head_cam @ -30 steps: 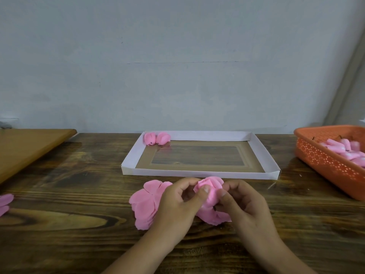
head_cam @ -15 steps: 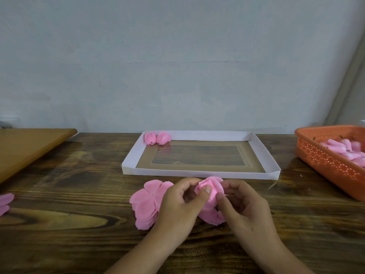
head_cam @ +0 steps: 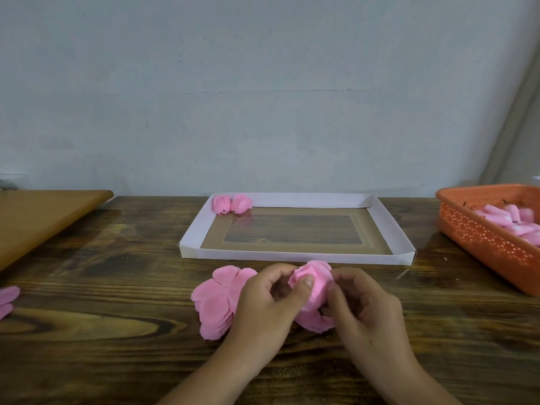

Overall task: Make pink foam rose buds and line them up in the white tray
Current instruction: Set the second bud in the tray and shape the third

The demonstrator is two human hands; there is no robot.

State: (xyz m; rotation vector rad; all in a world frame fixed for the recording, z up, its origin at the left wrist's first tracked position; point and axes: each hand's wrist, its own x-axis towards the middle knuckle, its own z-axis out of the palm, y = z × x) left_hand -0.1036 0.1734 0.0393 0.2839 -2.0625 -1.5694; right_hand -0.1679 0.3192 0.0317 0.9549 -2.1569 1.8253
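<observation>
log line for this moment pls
both hands: left hand, right hand pinch pink foam rose bud | white cardboard tray: two buds | step: shaping

Tray (head_cam: 295,255) mid tabletop (head_cam: 117,287), two buds (head_cam: 232,203) in its far-left corner. Petal pile (head_cam: 216,302) before it; basket (head_cam: 482,238) right.

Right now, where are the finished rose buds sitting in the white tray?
In the head view, the two finished rose buds sit side by side in the far left corner of the white tray, against its back wall, well beyond both hands.
</observation>
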